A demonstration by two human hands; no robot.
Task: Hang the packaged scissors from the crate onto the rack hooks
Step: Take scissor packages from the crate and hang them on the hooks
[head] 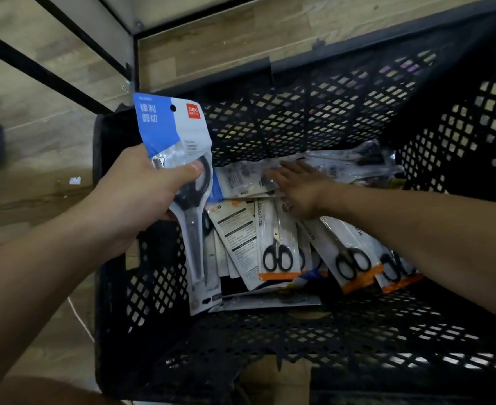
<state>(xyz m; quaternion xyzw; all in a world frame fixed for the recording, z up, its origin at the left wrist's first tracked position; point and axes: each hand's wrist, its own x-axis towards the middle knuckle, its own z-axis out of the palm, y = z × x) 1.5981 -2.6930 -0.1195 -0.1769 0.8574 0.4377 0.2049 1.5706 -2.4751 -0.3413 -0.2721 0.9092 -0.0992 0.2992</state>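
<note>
Left hand (141, 194) gripping Deli pack (179, 159), "SCISSORS" packs (276, 241) in crate (343, 112)

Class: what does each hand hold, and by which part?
The left hand grips a blue scissors pack at its middle, thumb over the handles. The right hand holds nothing.

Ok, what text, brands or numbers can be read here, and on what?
"deli": red logo, blue-and-white pack in the left hand.
"锋利 剪切": blue panel of that pack.
"SCISSORS": side of an orange-edged pack in the crate.
Small print on the held pack and the back-facing card: too small to read.
</note>
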